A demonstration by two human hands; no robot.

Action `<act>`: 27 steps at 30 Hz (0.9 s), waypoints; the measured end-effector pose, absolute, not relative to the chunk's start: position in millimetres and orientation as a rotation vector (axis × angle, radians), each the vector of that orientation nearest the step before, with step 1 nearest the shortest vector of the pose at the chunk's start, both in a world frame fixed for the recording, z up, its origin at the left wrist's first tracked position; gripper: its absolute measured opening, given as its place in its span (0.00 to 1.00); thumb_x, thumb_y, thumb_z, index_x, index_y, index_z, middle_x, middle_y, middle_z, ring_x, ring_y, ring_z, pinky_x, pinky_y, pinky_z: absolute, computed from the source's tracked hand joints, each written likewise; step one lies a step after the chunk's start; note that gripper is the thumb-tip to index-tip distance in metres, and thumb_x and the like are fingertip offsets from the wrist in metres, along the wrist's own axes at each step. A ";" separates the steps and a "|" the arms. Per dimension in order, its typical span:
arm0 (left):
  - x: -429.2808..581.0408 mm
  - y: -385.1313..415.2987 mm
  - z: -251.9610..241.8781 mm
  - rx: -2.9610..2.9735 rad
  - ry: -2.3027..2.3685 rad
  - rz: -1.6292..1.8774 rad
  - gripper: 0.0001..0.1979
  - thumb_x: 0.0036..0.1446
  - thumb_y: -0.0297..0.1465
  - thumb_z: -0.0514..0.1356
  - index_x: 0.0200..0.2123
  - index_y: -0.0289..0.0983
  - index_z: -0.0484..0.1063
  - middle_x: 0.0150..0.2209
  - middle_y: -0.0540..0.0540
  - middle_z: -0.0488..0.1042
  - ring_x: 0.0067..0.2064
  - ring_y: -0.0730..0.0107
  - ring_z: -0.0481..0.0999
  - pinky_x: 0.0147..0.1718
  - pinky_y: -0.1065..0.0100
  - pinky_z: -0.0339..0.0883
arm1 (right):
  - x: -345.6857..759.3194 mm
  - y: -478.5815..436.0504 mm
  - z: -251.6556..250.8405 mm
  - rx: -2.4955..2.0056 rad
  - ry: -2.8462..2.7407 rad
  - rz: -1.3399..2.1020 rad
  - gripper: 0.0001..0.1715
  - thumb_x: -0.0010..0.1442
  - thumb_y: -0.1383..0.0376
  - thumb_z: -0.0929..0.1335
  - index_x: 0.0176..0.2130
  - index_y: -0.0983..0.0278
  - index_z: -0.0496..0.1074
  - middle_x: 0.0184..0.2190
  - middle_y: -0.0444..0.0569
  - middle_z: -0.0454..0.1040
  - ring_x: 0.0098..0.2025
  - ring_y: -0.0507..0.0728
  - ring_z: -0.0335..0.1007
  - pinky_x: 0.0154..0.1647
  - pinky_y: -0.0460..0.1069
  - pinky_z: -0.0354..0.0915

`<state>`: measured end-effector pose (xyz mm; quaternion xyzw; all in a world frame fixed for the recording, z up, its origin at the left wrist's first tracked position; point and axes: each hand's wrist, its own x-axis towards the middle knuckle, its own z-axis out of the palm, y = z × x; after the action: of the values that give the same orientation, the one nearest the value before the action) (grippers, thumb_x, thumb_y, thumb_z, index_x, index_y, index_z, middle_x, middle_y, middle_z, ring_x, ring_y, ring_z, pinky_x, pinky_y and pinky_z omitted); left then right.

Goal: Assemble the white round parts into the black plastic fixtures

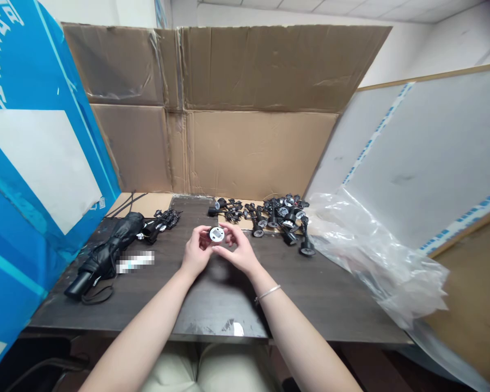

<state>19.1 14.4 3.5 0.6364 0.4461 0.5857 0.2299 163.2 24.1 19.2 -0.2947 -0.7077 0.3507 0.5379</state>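
Between my two hands, above the middle of the table, is a small round black part with a white disc face [217, 234]; the face is turned toward me and shows dark marks. My left hand [197, 251] grips it from the left with curled fingers. On the other side, my right hand [239, 249] closes round its right edge, thumb below and fingers partly behind. Beyond the hands lies a pile of black parts [286, 212] with round ends and stems. A smaller cluster of black pieces [166, 220] rests at the back left.
A folded black umbrella [110, 253] lies on the left of the dark table [310, 299], beside a blurred-out strip [135, 262]. Crumpled clear plastic [375, 261] covers the right edge. Cardboard [261, 152] stands along the back, with a blue panel [61, 141] at left.
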 end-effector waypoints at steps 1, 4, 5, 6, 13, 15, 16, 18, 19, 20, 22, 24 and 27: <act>18.8 14.9 3.0 1.733 1.228 1.618 0.19 0.44 0.29 0.62 0.41 0.38 0.62 0.31 0.49 0.71 0.28 0.75 0.71 0.26 0.74 0.64 | 163.3 23.7 19.5 -0.725 -1.699 0.660 0.30 0.44 0.62 0.72 0.47 0.59 0.65 0.37 0.49 0.67 0.31 0.53 0.62 0.31 0.49 0.64; 18.0 15.5 2.7 1.711 1.268 1.628 0.19 0.44 0.29 0.62 0.42 0.38 0.62 0.32 0.48 0.72 0.27 0.74 0.71 0.26 0.73 0.64 | 162.7 23.1 19.7 -0.713 -1.723 0.347 0.27 0.46 0.62 0.71 0.47 0.59 0.66 0.38 0.50 0.66 0.34 0.54 0.62 0.31 0.50 0.65; 17.8 15.5 2.8 1.717 1.288 1.628 0.19 0.45 0.29 0.61 0.42 0.38 0.62 0.32 0.49 0.71 0.27 0.75 0.71 0.26 0.73 0.64 | 162.3 23.0 19.5 -0.699 -1.730 0.301 0.25 0.48 0.62 0.71 0.47 0.59 0.66 0.38 0.51 0.65 0.35 0.55 0.63 0.31 0.50 0.66; 17.7 15.2 3.0 1.727 1.308 1.626 0.19 0.45 0.29 0.61 0.42 0.38 0.62 0.31 0.49 0.71 0.27 0.75 0.70 0.26 0.73 0.64 | 161.8 23.0 19.1 -0.687 -1.737 0.268 0.24 0.49 0.62 0.70 0.47 0.59 0.66 0.39 0.51 0.65 0.36 0.55 0.63 0.31 0.49 0.66; 18.1 12.4 5.5 1.826 1.402 1.570 0.18 0.44 0.26 0.60 0.41 0.39 0.63 0.30 0.51 0.70 0.24 0.78 0.66 0.25 0.75 0.63 | 160.0 24.3 15.1 -0.682 -1.738 0.142 0.25 0.50 0.64 0.69 0.50 0.58 0.66 0.39 0.51 0.66 0.40 0.56 0.65 0.32 0.49 0.68; 18.5 12.2 6.0 1.855 1.408 1.552 0.17 0.45 0.26 0.60 0.41 0.39 0.63 0.30 0.52 0.70 0.23 0.79 0.66 0.25 0.75 0.64 | 160.4 24.8 14.8 -0.697 -1.738 0.117 0.25 0.50 0.64 0.69 0.49 0.59 0.66 0.39 0.52 0.66 0.41 0.57 0.65 0.33 0.50 0.68; 18.7 12.3 6.1 1.866 1.413 1.546 0.17 0.45 0.27 0.60 0.41 0.39 0.63 0.29 0.52 0.69 0.23 0.79 0.66 0.25 0.75 0.64 | 160.6 24.9 14.9 -0.702 -1.738 0.105 0.24 0.50 0.64 0.69 0.49 0.59 0.67 0.39 0.52 0.66 0.41 0.57 0.65 0.34 0.51 0.68; 18.8 12.5 5.9 1.880 1.419 1.539 0.16 0.46 0.28 0.59 0.41 0.39 0.63 0.29 0.52 0.69 0.23 0.79 0.66 0.25 0.75 0.63 | 160.8 24.6 15.8 -0.704 -1.732 0.096 0.22 0.51 0.65 0.69 0.47 0.59 0.68 0.38 0.51 0.67 0.41 0.57 0.65 0.35 0.51 0.68; 18.7 12.5 5.8 1.884 1.419 1.536 0.16 0.47 0.29 0.59 0.41 0.38 0.63 0.29 0.52 0.69 0.23 0.79 0.66 0.25 0.75 0.63 | 160.7 24.2 16.6 -0.700 -1.728 0.104 0.20 0.51 0.65 0.69 0.46 0.59 0.68 0.38 0.51 0.67 0.40 0.57 0.65 0.34 0.51 0.68; 18.6 12.5 5.7 1.888 1.416 1.533 0.16 0.47 0.29 0.59 0.41 0.39 0.63 0.29 0.52 0.69 0.24 0.78 0.66 0.24 0.75 0.63 | 160.7 23.7 17.6 -0.696 -1.722 0.122 0.19 0.51 0.65 0.69 0.45 0.59 0.69 0.37 0.51 0.68 0.40 0.57 0.65 0.34 0.51 0.68; 18.4 12.3 5.6 1.889 1.406 1.526 0.16 0.47 0.30 0.59 0.41 0.39 0.63 0.29 0.52 0.69 0.23 0.78 0.66 0.24 0.75 0.63 | 160.4 22.5 19.9 -0.693 -1.707 0.175 0.17 0.50 0.65 0.69 0.43 0.60 0.69 0.37 0.51 0.68 0.40 0.57 0.65 0.32 0.50 0.67; 18.4 11.7 6.1 1.886 1.401 1.523 0.16 0.47 0.31 0.60 0.41 0.39 0.63 0.29 0.52 0.69 0.23 0.78 0.66 0.24 0.75 0.63 | 160.3 21.6 22.0 -0.695 -1.685 0.238 0.16 0.49 0.64 0.70 0.41 0.60 0.70 0.37 0.51 0.69 0.40 0.57 0.65 0.31 0.50 0.67; 19.0 10.9 7.4 1.887 1.397 1.517 0.16 0.48 0.34 0.60 0.41 0.39 0.63 0.28 0.52 0.69 0.23 0.78 0.66 0.24 0.75 0.62 | 160.8 21.6 23.4 -0.690 -1.643 0.347 0.16 0.48 0.63 0.71 0.39 0.60 0.70 0.37 0.51 0.69 0.38 0.57 0.66 0.32 0.50 0.67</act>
<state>19.0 10.9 7.4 0.6650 0.4923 0.5345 0.1724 160.8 21.6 23.4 -0.2995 -0.7132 0.1508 0.6156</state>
